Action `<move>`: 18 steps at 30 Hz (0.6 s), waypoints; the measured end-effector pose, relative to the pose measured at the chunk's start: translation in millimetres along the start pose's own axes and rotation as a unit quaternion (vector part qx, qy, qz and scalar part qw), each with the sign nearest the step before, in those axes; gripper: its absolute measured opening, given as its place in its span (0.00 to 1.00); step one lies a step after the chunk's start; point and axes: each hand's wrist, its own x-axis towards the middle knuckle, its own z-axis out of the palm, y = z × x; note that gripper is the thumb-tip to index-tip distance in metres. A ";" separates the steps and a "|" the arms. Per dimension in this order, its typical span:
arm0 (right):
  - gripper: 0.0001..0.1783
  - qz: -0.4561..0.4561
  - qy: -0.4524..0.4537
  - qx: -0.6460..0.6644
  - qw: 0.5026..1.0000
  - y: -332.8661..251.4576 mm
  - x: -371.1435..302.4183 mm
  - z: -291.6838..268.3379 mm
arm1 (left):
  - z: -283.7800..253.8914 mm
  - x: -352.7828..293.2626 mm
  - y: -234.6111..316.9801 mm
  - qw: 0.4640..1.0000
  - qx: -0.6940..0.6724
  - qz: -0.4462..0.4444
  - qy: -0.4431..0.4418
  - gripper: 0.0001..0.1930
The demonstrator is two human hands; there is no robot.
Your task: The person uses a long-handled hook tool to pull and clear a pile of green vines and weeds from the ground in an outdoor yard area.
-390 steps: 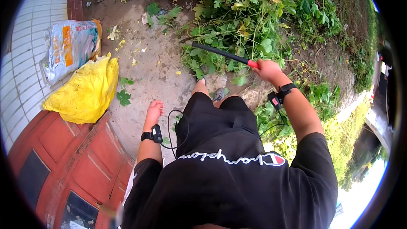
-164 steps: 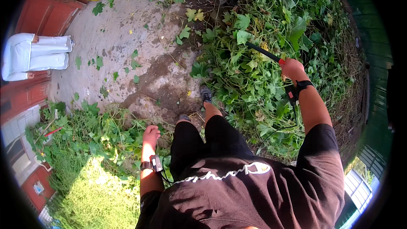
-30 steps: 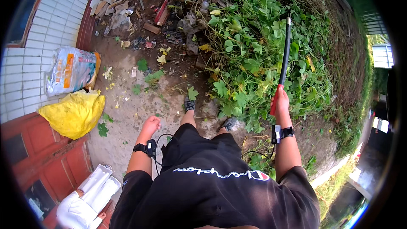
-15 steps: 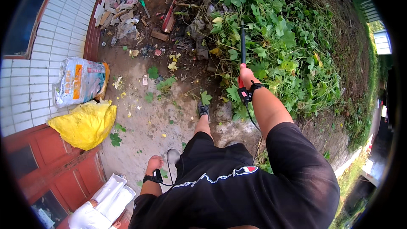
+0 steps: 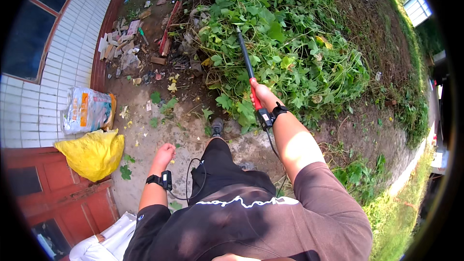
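Observation:
My right hand [image 5: 261, 95] is closed round the red grip of a long-handled tool [image 5: 245, 55] with a black shaft. The shaft slants up and left into a heap of green leafy vines [image 5: 290, 43]. A bit of metal shows at its far end, but leaves hide most of the head, so its kind cannot be made out. My left hand [image 5: 166, 153] hangs over the concrete at the left, fingers loosely curled with nothing in them. Each wrist carries a black strap with a small box and a cable.
Against the tiled wall stand a white-and-orange packed sack [image 5: 89, 110] and a yellow sack [image 5: 94, 154]. Beyond them lie wood scraps and litter [image 5: 123, 50], plus a red-edged board [image 5: 171, 26]. A red door [image 5: 58, 179] and a person in white clothes [image 5: 104, 241] are at lower left.
The tool's far end has swung left over the vines, and my right hand has come left and nearer. My left hand has risen forward and slightly left. My view has shifted.

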 end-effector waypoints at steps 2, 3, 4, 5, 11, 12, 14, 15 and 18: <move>0.24 0.007 -0.004 -0.005 1.000 -13.7 -11.7 -24.6 | 27.0 -24.6 -33.0 0.999 0.042 -0.026 -0.001 0.06; 0.25 -0.006 0.000 -0.010 1.000 -19.2 -9.0 -35.4 | 41.1 -33.0 -46.0 0.997 0.064 -0.036 0.000 0.06; 0.25 -0.002 -0.001 -0.025 1.000 -23.8 -9.5 -43.9 | 52.0 -41.1 -65.2 0.997 0.029 -0.076 0.008 0.07; 0.26 0.003 -0.006 -0.039 0.999 -26.2 -8.6 -50.0 | 62.5 -49.6 -85.0 0.993 -0.005 -0.117 0.018 0.07; 0.11 -0.064 -0.049 -0.085 0.993 0.4 22.6 -97.3 | 100.8 -67.4 -174.8 0.961 0.099 -0.255 -0.028 0.10; 0.09 -0.046 -0.052 -0.088 0.994 -3.0 21.6 -105.3 | 120.4 -65.7 -121.1 0.960 0.059 -0.275 0.000 0.10; 0.07 -0.023 -0.074 -0.091 0.993 -32.8 5.3 -110.9 | 153.5 -66.3 -54.2 0.970 -0.067 -0.223 0.070 0.08; 0.08 -0.015 -0.096 -0.080 0.992 -51.2 -9.4 -114.2 | 167.9 -68.1 -31.8 0.978 -0.084 -0.177 0.072 0.08; 0.07 -0.030 -0.122 -0.098 0.987 -71.5 -7.1 -175.7 | 222.6 -52.4 46.9 0.997 -0.054 -0.016 0.057 0.08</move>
